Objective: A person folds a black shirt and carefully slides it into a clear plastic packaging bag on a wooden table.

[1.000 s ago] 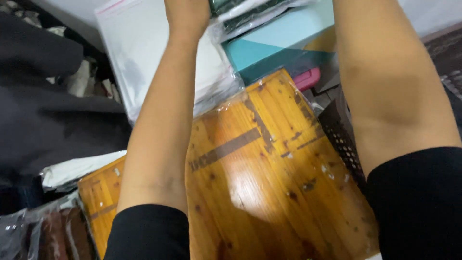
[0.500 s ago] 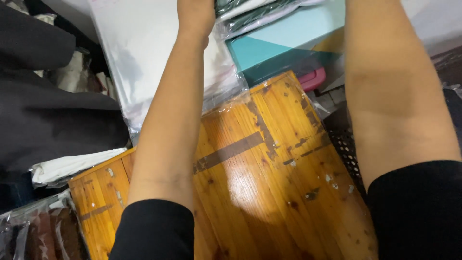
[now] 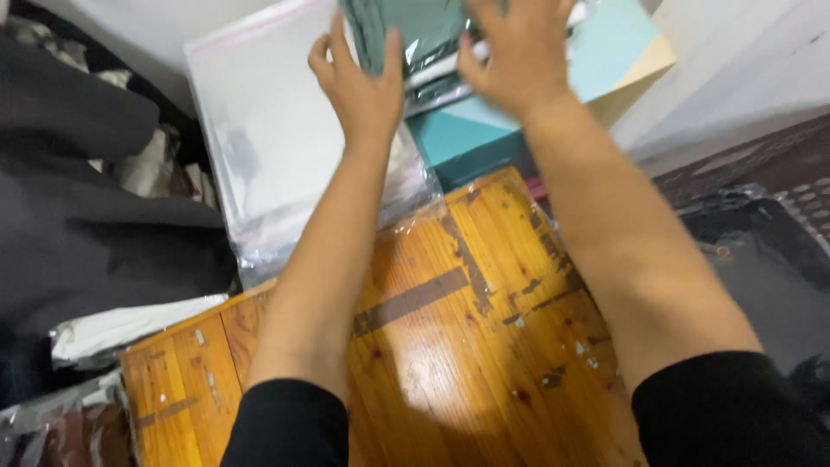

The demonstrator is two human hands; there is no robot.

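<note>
At the far left lies dark cloth (image 3: 78,216), bunched and folded, with a white bag (image 3: 121,324) below it and a crinkled clear wrapper (image 3: 52,428) in the bottom corner. Next to these is the wooden counter (image 3: 450,346), glossy orange-brown with strips of old tape marks and small white flecks; both forearms stretch over it, black sleeves at the near edge. Above the counter's left part a clear bag (image 3: 259,147) with a pink strip along its top lies flat, its lower edge touching the counter.

The left hand (image 3: 359,86) reaches up past that clear bag, fingers spread and curled onto the left edge of a green packet (image 3: 415,30), thumb on its front. The packet, dark green cloth inside shiny plastic, sits at the top of the view, raised above a teal box (image 3: 484,134), and is held between both hands. The right hand (image 3: 519,56) closes on the packet's right side from above, fingers bent over it; motion blur hides how far they wrap. The teal box has a tan side panel and stands just beyond the counter's far edge. To the right are a pale surface (image 3: 735,78) and, lower, a dark plastic-covered mass (image 3: 761,251).
</note>
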